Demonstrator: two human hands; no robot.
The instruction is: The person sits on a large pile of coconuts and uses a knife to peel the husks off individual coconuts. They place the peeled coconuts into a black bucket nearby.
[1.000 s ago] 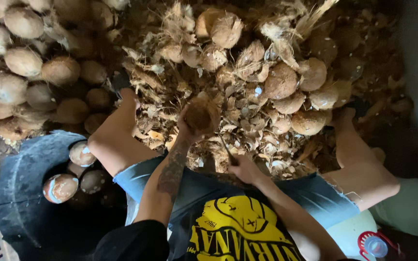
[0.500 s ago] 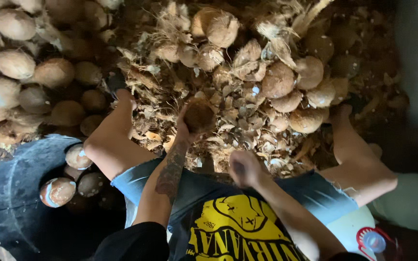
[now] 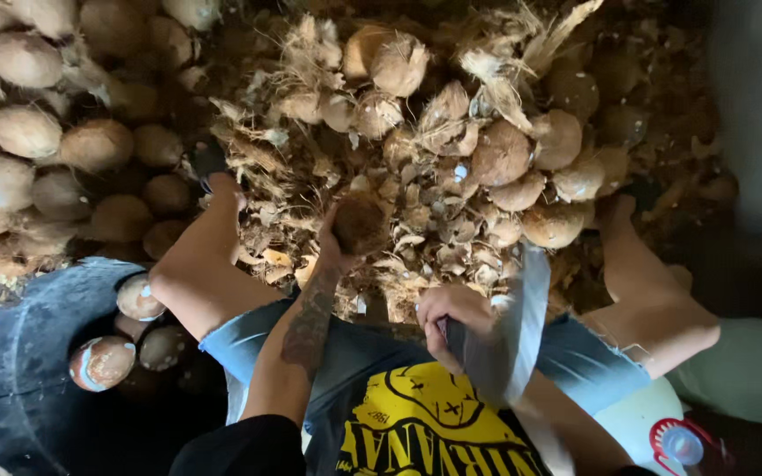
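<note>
Seated before the husk heap point(image 3: 416, 220), the person's left hand point(image 3: 341, 251) cups a brown coconut point(image 3: 362, 225) at centre while the right hand point(image 3: 451, 322), fingers wrapped shut, raises a broad blade point(image 3: 509, 326), apparently mid-trimming and needing a careful, well-aimed chop.

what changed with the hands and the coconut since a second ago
The right hand has swung its big blade up, so it now shows as a blur. The left hand keeps its grip on the coconut over the husk pile. The tub stayed put.
</note>
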